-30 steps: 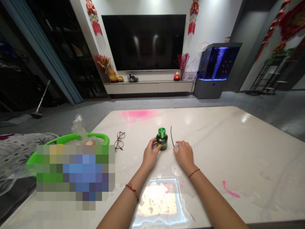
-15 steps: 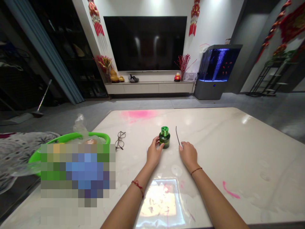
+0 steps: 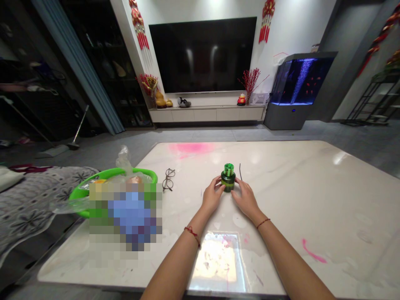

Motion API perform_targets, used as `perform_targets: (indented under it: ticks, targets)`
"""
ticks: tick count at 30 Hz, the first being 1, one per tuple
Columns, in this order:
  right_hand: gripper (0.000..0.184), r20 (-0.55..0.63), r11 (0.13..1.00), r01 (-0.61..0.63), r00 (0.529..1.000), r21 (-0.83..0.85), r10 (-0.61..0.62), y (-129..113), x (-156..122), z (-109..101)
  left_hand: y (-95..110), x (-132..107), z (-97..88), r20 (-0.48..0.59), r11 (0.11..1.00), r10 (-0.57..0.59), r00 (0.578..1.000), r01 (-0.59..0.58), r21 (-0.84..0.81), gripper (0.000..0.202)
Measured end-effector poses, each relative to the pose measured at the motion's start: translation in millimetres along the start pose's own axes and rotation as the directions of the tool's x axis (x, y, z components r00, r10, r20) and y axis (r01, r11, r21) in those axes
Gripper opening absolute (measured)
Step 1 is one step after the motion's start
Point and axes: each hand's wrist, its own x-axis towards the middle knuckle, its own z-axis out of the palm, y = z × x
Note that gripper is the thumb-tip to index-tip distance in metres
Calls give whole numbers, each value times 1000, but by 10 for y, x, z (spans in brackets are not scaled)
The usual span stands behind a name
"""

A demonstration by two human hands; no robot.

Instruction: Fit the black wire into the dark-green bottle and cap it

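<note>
A small dark-green glass bottle with a shiny green cap stands upright on the white marbled table. My left hand curves round its left side, thumb in front, fingers behind. From the right, my right hand has its fingers against the bottle too, with the thumb near its base. Just beyond the right fingers shows a thin dark stick; its near end is hidden by that hand. Left of the bottle lies a pair of thin-framed glasses.
On the table's left is a green basket with plastic bags, partly blurred out by a pixelated patch. Pink stains mark the far edge and right front. Beyond stand a low TV cabinet and a fish tank. A patterned cloth covers a seat at left.
My right hand has moved left from the thin stick to the bottle's right side. My left hand stays at the bottle. The whole view has shifted, so things appear farther right.
</note>
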Motion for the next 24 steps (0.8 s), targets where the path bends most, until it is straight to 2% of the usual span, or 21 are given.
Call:
perform_targets:
  ticks: [4, 8, 17, 24]
  targets:
    - [46, 7, 995, -44, 999, 88, 43, 6, 10, -2, 36, -3, -68, 47, 999, -15, 999, 17, -42, 35]
    - [39, 5, 989, -71, 997, 128, 71, -34, -2, -81, 112, -43, -128, 95, 999, -17, 995, 21, -48, 41]
    - [37, 43, 986, -56, 998, 155, 50, -192, -133, -237, 215, -181, -246, 167, 999, -50, 985, 52, -8, 41]
    - [41, 60, 985, -55, 997, 163, 46, -238, -220, -284, 167, -331, -250, 160, 998, -63, 985, 63, 9, 37]
